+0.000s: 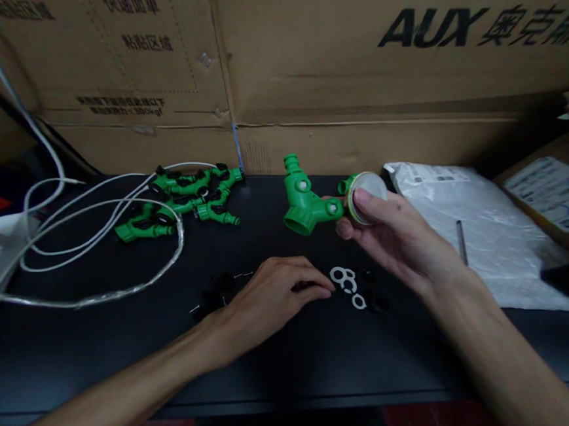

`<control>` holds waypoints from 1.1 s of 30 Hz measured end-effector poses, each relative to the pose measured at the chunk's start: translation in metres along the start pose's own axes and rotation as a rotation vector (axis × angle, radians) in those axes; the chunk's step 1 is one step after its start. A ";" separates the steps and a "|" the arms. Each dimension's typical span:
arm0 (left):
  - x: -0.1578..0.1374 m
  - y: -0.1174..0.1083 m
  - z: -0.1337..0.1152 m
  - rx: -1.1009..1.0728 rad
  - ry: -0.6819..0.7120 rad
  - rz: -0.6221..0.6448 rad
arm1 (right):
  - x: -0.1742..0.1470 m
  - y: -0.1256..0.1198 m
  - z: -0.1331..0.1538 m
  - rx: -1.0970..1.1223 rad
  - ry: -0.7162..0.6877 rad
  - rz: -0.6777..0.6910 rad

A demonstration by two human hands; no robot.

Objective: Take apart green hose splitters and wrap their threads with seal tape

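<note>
In my right hand (pixel 399 237) is a small round tin with a pale flat lid (pixel 370 196), gripped between thumb and fingers. A green Y-shaped hose connector (pixel 306 201) is just left of it; I cannot tell whether my fingertips touch it. Part of another green connector (pixel 345 185) shows behind the tin. My left hand (pixel 280 289) is low over the dark table, thumb and fingertips drawn together beside several flat white rings (pixel 347 280). Anything between those fingertips is hidden. Small black parts (pixel 377 303) lie right of the rings.
Several green connectors with black levers (pixel 179 198) are heaped at the back left, beside looped white cable (pixel 95 247). Black parts with thin metal pins (pixel 219 287) lie behind my left wrist. A white plastic package (pixel 464 238) is at right. Cardboard (pixel 311 53) walls the back.
</note>
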State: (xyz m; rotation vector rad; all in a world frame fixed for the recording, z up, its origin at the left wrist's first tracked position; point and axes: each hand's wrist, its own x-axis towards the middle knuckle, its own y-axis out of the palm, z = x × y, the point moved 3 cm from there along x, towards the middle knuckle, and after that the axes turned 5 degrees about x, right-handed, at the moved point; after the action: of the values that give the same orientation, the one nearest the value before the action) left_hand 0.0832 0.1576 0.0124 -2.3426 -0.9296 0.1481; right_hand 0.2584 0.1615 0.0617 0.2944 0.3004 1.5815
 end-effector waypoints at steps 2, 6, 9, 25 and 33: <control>0.001 -0.001 0.001 -0.044 -0.011 -0.004 | -0.001 -0.001 -0.001 -0.001 0.011 -0.006; 0.005 -0.011 0.007 -0.207 -0.097 -0.175 | -0.001 -0.003 0.001 -0.008 -0.016 -0.038; 0.007 -0.031 0.012 -0.353 -0.191 -0.484 | -0.001 -0.003 0.000 0.043 0.004 -0.041; 0.006 -0.048 0.009 0.242 0.103 -0.351 | -0.003 0.000 -0.015 -0.008 0.268 0.029; 0.003 -0.051 0.001 0.255 0.071 -0.351 | -0.004 0.001 -0.012 0.007 0.248 0.085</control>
State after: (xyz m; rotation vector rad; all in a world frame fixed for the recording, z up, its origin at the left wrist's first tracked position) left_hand 0.0546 0.1890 0.0413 -1.9097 -1.1942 0.0373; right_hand 0.2527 0.1575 0.0507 0.1173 0.4905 1.7036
